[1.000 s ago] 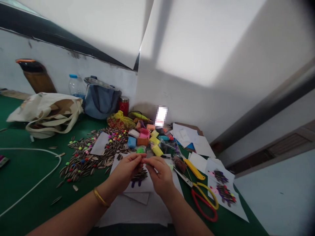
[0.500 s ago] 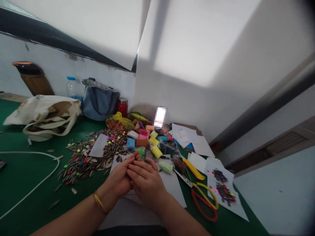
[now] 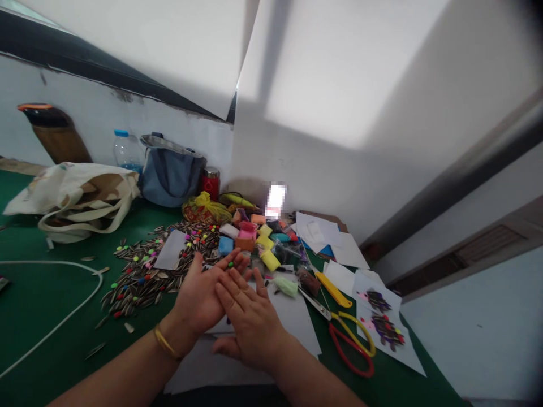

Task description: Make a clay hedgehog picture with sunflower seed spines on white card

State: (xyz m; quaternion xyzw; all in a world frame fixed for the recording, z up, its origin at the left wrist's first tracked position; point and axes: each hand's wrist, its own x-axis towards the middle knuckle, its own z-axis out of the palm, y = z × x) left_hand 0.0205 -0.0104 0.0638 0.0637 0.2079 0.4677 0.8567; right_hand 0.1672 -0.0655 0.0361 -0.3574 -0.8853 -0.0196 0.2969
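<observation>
My left hand (image 3: 200, 297) is palm up over the white paper, fingers stretched out, with a gold bangle at its wrist. A small green clay ball (image 3: 231, 264) rests on its fingers. Across that palm lies my right hand (image 3: 250, 314), flat and open, its fingers overlapping the left ones just below the ball. Beneath both hands are sheets of white paper (image 3: 297, 319). Just beyond the fingertips sit packs of coloured clay, among them a yellow one (image 3: 270, 260) and a pale green one (image 3: 285, 286).
Striped sunflower seeds (image 3: 139, 288) mixed with coloured balls spread to the left. Scissors (image 3: 350, 342) and a yellow box cutter (image 3: 334, 290) lie right, beside paper with seed-covered figures (image 3: 386, 330). Bags (image 3: 172, 175) and bottles stand along the wall. A white cable (image 3: 63, 322) curves at left.
My hands, cupped together before, have spread out flat. The right hand has slid back toward me, and the green ball now shows on my left fingers.
</observation>
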